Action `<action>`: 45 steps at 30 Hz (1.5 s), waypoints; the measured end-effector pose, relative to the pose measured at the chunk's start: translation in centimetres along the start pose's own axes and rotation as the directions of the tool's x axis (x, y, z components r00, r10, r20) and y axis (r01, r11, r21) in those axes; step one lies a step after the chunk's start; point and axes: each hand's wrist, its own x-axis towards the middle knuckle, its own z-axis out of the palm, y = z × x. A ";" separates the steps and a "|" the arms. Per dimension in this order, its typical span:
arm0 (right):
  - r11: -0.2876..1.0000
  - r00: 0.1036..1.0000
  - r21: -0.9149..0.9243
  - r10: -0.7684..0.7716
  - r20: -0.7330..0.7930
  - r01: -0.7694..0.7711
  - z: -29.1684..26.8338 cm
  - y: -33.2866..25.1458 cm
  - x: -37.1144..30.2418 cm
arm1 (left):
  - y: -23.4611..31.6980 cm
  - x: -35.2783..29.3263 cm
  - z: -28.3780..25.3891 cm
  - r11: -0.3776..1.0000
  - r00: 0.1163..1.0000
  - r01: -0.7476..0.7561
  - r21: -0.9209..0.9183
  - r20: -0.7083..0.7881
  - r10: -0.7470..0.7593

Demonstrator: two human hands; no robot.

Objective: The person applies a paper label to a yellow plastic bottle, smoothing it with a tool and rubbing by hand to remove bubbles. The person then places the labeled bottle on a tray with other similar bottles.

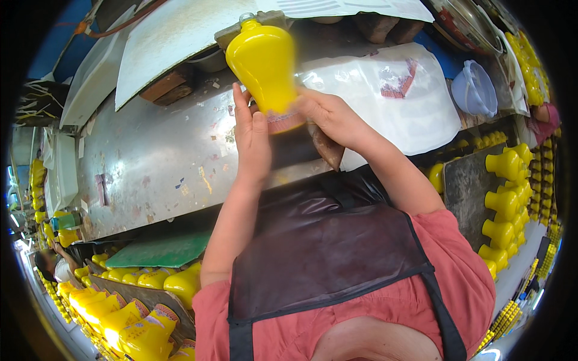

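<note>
A glossy yellow vase (262, 57) is held up before me over the metal table. It has a broad shoulder, a tapering body and a pinkish-red patterned band (285, 122) around its lower end. My left hand (251, 141) lies against the left side of that lower end, fingers pointing up and thumb near the band. From the right, my right hand (328, 114) grips the same end, its fingertips blurred and pressed near the band. The vase's narrow top reaches a grey block (232, 35) at the table's back. Below my right hand is a brown pointed piece (328, 149).
A white sheet (424, 117) with red patterned strips (400, 84) covers the right of the metal table (150, 162). A pale blue bucket (474, 90) stands at its right end. Yellow vases (506, 204) line the right side; banded ones (135, 325) stand lower left, near a green board (159, 249).
</note>
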 end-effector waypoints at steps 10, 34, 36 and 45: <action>0.984 0.997 -0.169 0.060 0.048 -0.051 -0.3 -0.3 -0.1 | -0.3 0.0 0.6 0.990 0.995 -0.084 0.109 -0.043 0.089; 0.979 0.984 0.101 0.175 0.020 -0.176 -2.5 -0.6 0.4 | 0.9 -0.4 -0.1 0.987 0.998 0.056 -0.153 0.021 -0.054; 0.913 0.963 0.337 0.265 -0.057 -0.231 -3.3 -0.9 0.2 | 1.4 -0.7 -0.1 0.979 0.996 0.087 -0.187 0.041 -0.081; 0.692 0.820 -0.532 -0.573 0.007 0.489 -2.2 -4.0 0.3 | 0.9 -0.8 -0.1 0.973 0.998 0.049 -0.227 0.049 -0.039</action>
